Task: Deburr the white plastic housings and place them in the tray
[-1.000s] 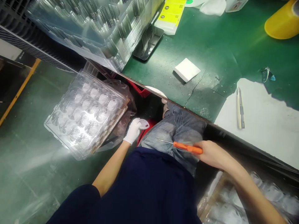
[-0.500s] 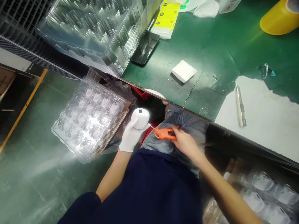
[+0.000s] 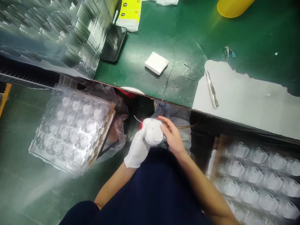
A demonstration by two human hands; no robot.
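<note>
My left hand [image 3: 138, 150], in a white glove, cups a small round white device [image 3: 153, 135] over my lap, just below the table edge. My bare right hand [image 3: 172, 137] is wrapped against the right side of the same device, its fingers curled over the top. The orange tool is mostly hidden behind the device; only a thin metal tip and a speck of orange show to its upper left. A clear blister tray [image 3: 72, 125] of white parts sits on the floor to the left.
A green-covered table [image 3: 164, 34] holds a white pad [image 3: 156, 62], a dark phone [image 3: 114, 42], a knife-like tool [image 3: 211, 88], stacked clear trays [image 3: 47, 28] and a yellow tape roll [image 3: 233, 6]. A second tray of white devices [image 3: 255, 178] lies at lower right.
My left hand lifted the white device from beside the floor tray up to my lap. My right hand brought the orange tool to it and now closes against it.
</note>
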